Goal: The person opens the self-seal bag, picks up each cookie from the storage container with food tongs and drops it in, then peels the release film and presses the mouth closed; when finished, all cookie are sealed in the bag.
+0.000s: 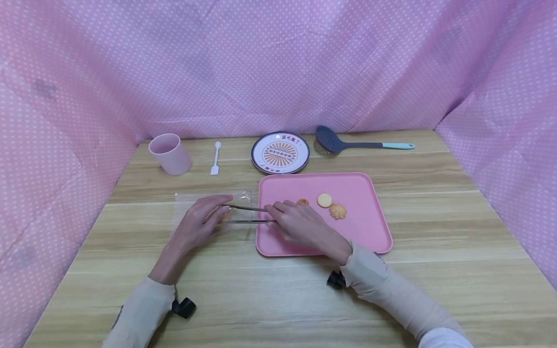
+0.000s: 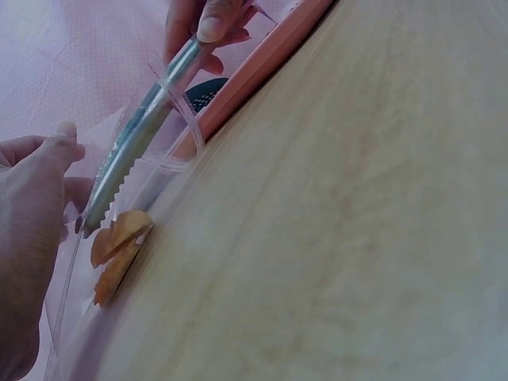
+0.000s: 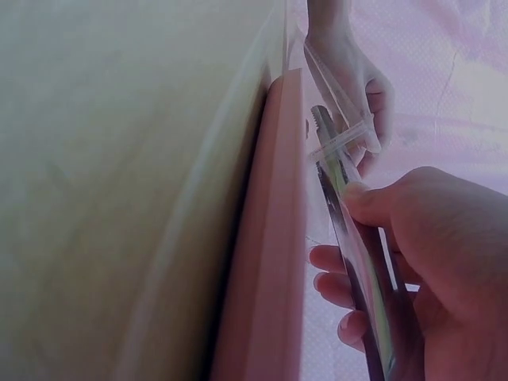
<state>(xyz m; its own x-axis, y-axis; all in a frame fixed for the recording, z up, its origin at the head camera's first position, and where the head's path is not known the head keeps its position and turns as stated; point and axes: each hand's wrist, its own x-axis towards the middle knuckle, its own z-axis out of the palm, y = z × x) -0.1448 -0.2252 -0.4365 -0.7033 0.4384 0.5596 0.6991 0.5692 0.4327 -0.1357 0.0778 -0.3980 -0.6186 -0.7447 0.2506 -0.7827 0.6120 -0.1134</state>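
Right hand (image 1: 300, 222) grips tongs (image 2: 141, 131), legs apart, long axis pointing left into clear bag (image 1: 184, 203); cookies (image 2: 121, 248) inside bag, just beside tips. Left hand (image 1: 199, 220) nearer cookies, at film; cannot tell whether fingers pinch it.

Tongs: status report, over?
Right hand gripping tongs, tips inside clear bag. Left hand holding bag. Cookies inside, near tips. No blockage visible.
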